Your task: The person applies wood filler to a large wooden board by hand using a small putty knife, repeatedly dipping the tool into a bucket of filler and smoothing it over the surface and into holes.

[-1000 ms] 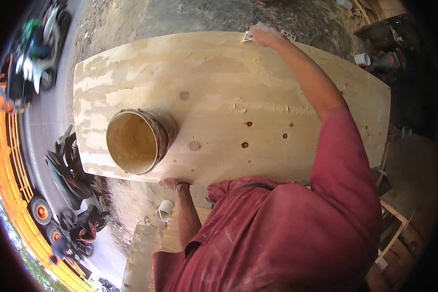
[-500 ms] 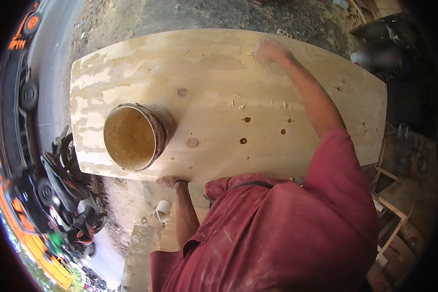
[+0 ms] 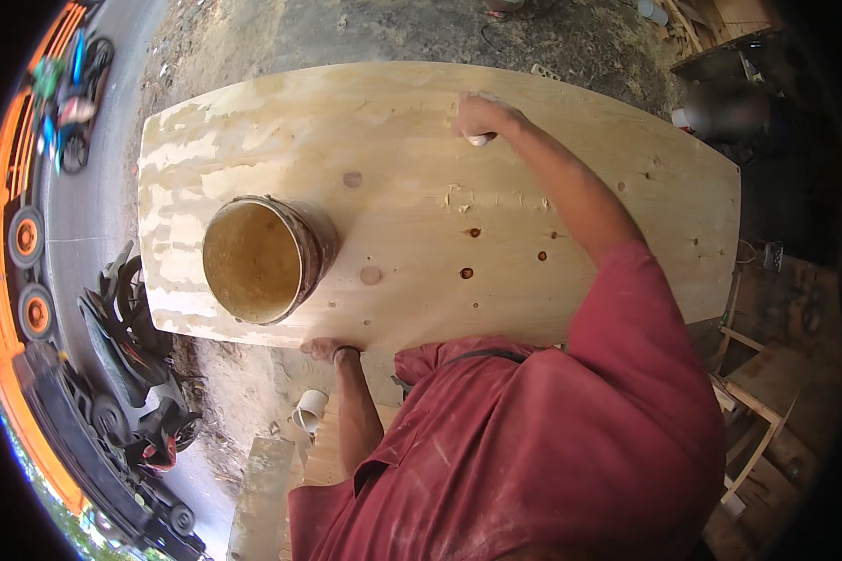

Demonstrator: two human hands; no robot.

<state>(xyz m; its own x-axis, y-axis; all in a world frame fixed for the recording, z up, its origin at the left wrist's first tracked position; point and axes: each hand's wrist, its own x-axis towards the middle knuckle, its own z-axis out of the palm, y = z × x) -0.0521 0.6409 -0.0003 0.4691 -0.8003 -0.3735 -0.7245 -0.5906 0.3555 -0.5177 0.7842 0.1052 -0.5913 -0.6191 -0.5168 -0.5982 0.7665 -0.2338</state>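
Observation:
A wide pale wooden board [image 3: 412,234] lies in front of me, with dark knots and smears of light filler. Over its far part, right of the middle, my right hand [image 3: 485,114] is closed. A bit of something whitish shows under that hand, too small to name. My left hand [image 3: 321,349] holds the board's near edge, left of my body, with its fingers bent over the rim. A round bucket [image 3: 320,248], coated inside with tan residue, stands on the board's left part, beyond my left hand.
Below the near edge sits a small white pail [image 3: 311,408] beside wooden pieces. A parked motorcycle [image 3: 126,346] stands to the left, by a road with an orange truck [image 3: 14,360] and a blue motorbike [image 3: 73,103]. Wooden frames [image 3: 753,411] lie at the right.
My right hand has moved left and slightly nearer over the board. My left hand stays at the edge. On the road the truck has shifted, and a blue motorbike has come into view.

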